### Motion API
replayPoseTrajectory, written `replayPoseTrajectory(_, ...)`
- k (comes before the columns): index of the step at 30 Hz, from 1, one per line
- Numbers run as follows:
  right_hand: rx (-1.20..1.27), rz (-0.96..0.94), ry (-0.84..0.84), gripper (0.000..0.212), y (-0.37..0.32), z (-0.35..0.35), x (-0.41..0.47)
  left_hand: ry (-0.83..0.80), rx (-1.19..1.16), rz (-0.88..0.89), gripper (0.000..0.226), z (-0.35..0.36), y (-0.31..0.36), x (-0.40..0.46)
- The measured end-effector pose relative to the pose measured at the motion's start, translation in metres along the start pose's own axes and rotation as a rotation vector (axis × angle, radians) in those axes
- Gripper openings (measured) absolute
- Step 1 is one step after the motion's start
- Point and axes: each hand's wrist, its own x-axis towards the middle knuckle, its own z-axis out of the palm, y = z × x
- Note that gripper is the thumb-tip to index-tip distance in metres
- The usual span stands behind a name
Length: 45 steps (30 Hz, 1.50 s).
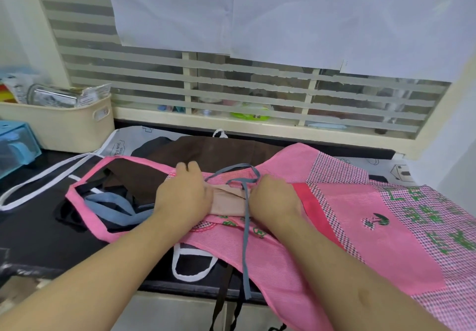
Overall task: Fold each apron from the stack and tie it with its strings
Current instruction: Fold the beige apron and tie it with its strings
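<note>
The black counter (38,230) lay mostly under cloth, its front edge showing only below my left forearm and its right end hidden altogether. Over it spread the pink checked apron (360,215), draped past the front edge and cut off at the lower right, so I could not see where it ended. Beneath it the brown apron (206,155) and other dark pieces of the stack showed only in patches, and how many lay there I could not tell. At the far left a cream basket (64,127) and a blue box (15,145) stood against the wall, with bare counter in front of them. In the middle of the pink apron sat the folded tan apron (228,203), a small bundle between my hands. Its grey-blue string (246,217) looped across the top and trailed down over the counter's front edge. My left hand (184,194) lay flat, fingers straight, pressing the bundle's left end. My right hand (274,196) rested at its right end with the fingers curled under; whether they pinched the string I could not tell.
</note>
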Motion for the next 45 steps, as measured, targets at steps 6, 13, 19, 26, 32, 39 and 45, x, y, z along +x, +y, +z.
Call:
replayPoseTrajectory(6,-0.092,-0.027,0.021,0.024,0.000,0.005,-0.001,0.078,0.061,0.549,0.022,0.000,0.041,-0.019)
replayPoseTrajectory(13,0.544,0.119,0.109,0.024,0.017,0.011,-0.009,0.060,-0.293,0.432,0.035,0.040,0.016,-0.024)
replayPoseTrajectory(19,0.884,0.201,0.355,0.013,0.020,-0.006,-0.029,0.068,-0.253,0.416,0.036,0.038,0.019,-0.026)
replayPoseTrajectory(26,0.182,-0.386,0.233,0.059,-0.041,0.010,-0.057,0.025,-0.279,0.426,0.028,0.029,0.018,-0.017)
replayPoseTrajectory(32,0.067,-0.363,-0.096,0.069,-0.009,0.041,-0.056,-0.116,-0.378,0.421,0.042,0.025,-0.014,-0.028)
replayPoseTrajectory(39,0.022,-0.362,-0.105,0.069,-0.009,0.040,-0.056,-0.139,-0.248,0.348,0.053,0.018,-0.032,-0.040)
replayPoseTrajectory(45,0.026,-0.359,-0.113,0.068,-0.012,0.039,-0.056,-0.067,-0.360,0.126,0.028,0.017,-0.021,-0.036)
